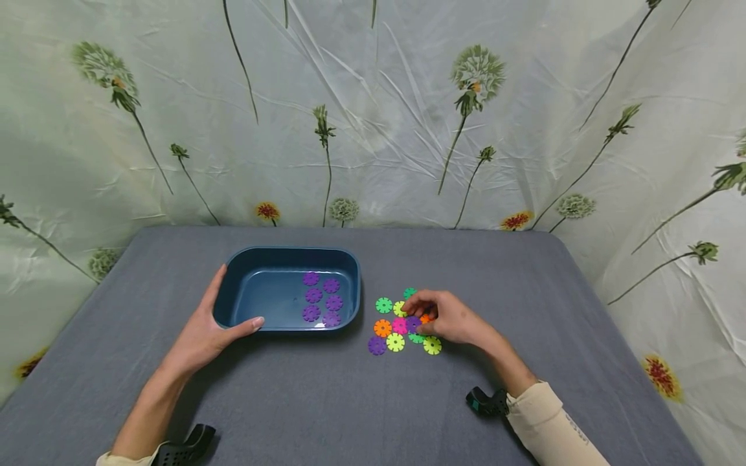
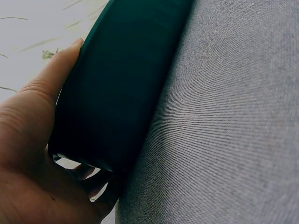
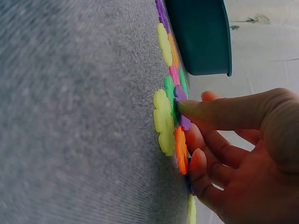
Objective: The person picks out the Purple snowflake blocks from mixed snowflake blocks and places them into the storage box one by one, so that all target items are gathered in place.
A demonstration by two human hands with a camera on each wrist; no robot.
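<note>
A blue plastic tub (image 1: 274, 252) sits on the table with several purple notched discs (image 1: 313, 295) on its floor, at the right side. My left hand (image 1: 201, 333) grips the tub's left end, thumb on the front rim; the left wrist view shows fingers curling round the end wall (image 2: 112, 93). Right of the tub lies a group of flower-like discs in green, yellow, orange, pink and purple. Over this group, my right hand (image 1: 454, 317) pinches a purple disc (image 3: 182, 116) between thumb and fingers. Several discs are partly hidden under that hand.
Grey cloth (image 1: 326, 401) covers the table. A hanging with dandelion prints (image 1: 379, 129) stands behind its far edge. Another purple disc (image 1: 377, 345) and a yellow disc (image 1: 432, 345) lie at the near side of the group.
</note>
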